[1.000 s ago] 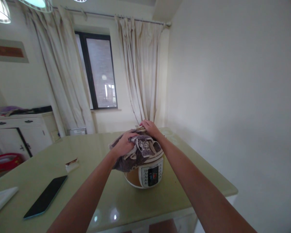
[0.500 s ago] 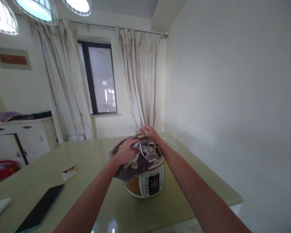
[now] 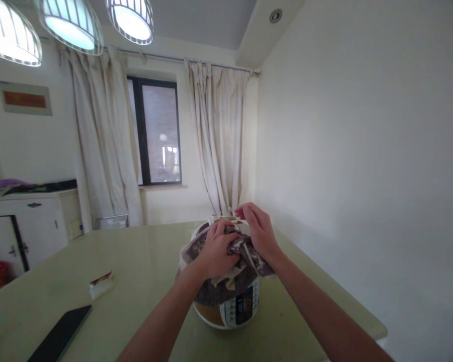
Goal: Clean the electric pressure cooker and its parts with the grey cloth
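A rounded electric cooker (image 3: pixel 210 312) with a white base stands on the table, its dark control panel (image 3: pixel 244 307) facing me. A crumpled grey-brown patterned cloth (image 3: pixel 226 291) covers most of its lid and hangs over the front. My left hand (image 3: pixel 217 251) presses down on the lid with the bunched cloth gripped between thumb and fingers. At the lid's right side is my right hand (image 3: pixel 258 229), its fingers loosely bent and apart, pointing left over the lid's back part. Part of the cloth lies beneath its wrist. Whether its fingertips touch the lid is hard to see.
On the pale green table (image 3: pixel 136 261) lie a black phone (image 3: pixel 62 332) and a small white packet (image 3: pixel 101 285) at left. A white wall (image 3: pixel 343 176) rises along the right side. Pendant lamps (image 3: pixel 132 22) hang at upper left; a white cabinet (image 3: pixel 41 216) stands behind.
My right hand has drawn back from the lid's far edge and shifted right. My left hand and the cloth have slid right across the lid. The view has tilted up slightly.
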Available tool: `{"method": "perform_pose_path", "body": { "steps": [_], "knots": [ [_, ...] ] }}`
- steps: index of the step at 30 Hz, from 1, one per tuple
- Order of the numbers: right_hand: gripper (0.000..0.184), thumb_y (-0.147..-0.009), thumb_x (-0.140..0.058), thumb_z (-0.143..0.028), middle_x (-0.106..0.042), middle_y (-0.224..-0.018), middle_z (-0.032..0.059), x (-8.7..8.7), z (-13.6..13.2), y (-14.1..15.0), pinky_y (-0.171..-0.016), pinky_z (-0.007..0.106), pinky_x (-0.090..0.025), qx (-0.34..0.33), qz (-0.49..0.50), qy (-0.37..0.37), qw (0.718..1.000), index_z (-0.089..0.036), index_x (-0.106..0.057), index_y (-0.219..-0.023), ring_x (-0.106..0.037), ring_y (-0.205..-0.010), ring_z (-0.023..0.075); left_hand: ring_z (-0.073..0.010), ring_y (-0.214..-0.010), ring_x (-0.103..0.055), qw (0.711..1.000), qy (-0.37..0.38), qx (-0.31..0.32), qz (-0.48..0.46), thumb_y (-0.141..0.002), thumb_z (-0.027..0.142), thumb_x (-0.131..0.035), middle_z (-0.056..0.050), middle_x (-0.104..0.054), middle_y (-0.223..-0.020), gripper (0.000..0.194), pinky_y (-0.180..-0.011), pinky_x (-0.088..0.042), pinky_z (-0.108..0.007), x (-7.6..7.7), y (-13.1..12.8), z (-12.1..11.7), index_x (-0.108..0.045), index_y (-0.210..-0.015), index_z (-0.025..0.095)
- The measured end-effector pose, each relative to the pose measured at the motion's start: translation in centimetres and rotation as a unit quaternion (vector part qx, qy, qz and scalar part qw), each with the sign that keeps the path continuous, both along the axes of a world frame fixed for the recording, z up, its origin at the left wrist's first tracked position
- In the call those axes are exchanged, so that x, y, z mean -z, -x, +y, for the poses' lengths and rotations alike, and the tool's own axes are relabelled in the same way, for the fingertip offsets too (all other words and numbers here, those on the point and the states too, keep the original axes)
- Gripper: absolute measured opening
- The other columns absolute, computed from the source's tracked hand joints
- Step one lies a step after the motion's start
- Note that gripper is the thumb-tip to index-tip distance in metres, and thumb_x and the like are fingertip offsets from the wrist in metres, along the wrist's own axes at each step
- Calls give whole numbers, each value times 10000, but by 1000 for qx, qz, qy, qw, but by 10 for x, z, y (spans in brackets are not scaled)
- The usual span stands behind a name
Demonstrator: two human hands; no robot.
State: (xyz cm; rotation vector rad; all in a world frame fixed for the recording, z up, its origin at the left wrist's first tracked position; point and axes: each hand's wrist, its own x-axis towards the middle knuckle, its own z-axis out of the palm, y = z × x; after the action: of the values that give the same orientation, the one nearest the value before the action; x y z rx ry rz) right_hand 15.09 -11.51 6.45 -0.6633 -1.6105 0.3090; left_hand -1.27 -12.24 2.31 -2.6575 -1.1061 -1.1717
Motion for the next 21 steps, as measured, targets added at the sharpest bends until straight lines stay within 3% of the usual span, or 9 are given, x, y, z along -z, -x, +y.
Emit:
{"method": "perform_pose_path", "body": {
  "steps": [2,4,7,10,13,16,18,21],
  "knots": [
    [357,-1069,-413,-484,-718,-1040,97,18,-37,4,-957,456,-523,79,-69,-35,994,-284,-706,-1025,-656,-1040,288,-351,-1349,-475,999,14,-3,-40,-735,167,-737,-110,-602,-1345,443,-1182,-376,-596,1,-2,4,-755,-1169,256],
    [324,-1024,-520,-513,-691,-1219,121,47,-57,10,-1057,547,-473,159,-142,-32,977,-313,-678,-1224,-611,-1168,341,-342,-1346,-494,994,47,-5,-99,-712,180,-777,-126,-579,-1358,609,-1183,-392,-573,0,1,9,-686,-1312,235],
    [658,-913,-688,-589,-560,-1479,156,94,-58,13,-1135,643,-406,230,-211,-53,949,-318,-531,-1492,-498,-1363,420,-310,-1339,-554,978,107,35,-177,-721,259,-843,-151,-529,-1449,877,-1164,-455,-488,-1,21,10,-496,-1525,222],
    [788,-866,-745,-524,-459,-1582,148,123,-47,3,-1181,663,-364,247,-242,-86,934,-329,-451,-1571,-413,-1458,439,-279,-1345,-589,973,108,66,-191,-876,380,-764,-141,-563,-1487,792,-1147,-489,-456,13,53,1,-413,-1576,257],
    [674,-886,-687,-388,-454,-1578,134,130,-40,-11,-1163,623,-412,243,-218,-80,942,-317,-502,-1531,-423,-1457,403,-305,-1391,-563,984,65,-24,-163,-945,442,-692,-143,-586,-1499,641,-1198,-440,-536,40,78,-14,-496,-1524,251],
    [551,-892,-592,-245,-459,-1545,140,128,-37,-16,-1168,601,-421,270,-152,-43,950,-265,-582,-1443,-432,-1436,369,-329,-1470,-501,989,27,-81,-118,-976,444,-646,-133,-565,-1560,557,-1275,-305,-621,65,78,-23,-561,-1497,267],
    [538,-868,-575,-199,-470,-1513,148,125,-36,-14,-1177,604,-413,290,-124,-15,949,-237,-609,-1404,-437,-1414,365,-329,-1493,-485,994,11,-76,-78,-975,396,-637,-115,-566,-1576,534,-1303,-232,-639,71,64,-25,-580,-1493,279],
    [645,-872,-589,-225,-440,-1551,149,116,-43,-3,-1198,602,-396,266,-138,2,954,-244,-516,-1512,-402,-1455,368,-316,-1461,-530,997,11,-60,-37,-941,268,-608,-105,-621,-1527,518,-1308,-247,-618,60,35,-23,-623,-1459,260]
  ]
}}
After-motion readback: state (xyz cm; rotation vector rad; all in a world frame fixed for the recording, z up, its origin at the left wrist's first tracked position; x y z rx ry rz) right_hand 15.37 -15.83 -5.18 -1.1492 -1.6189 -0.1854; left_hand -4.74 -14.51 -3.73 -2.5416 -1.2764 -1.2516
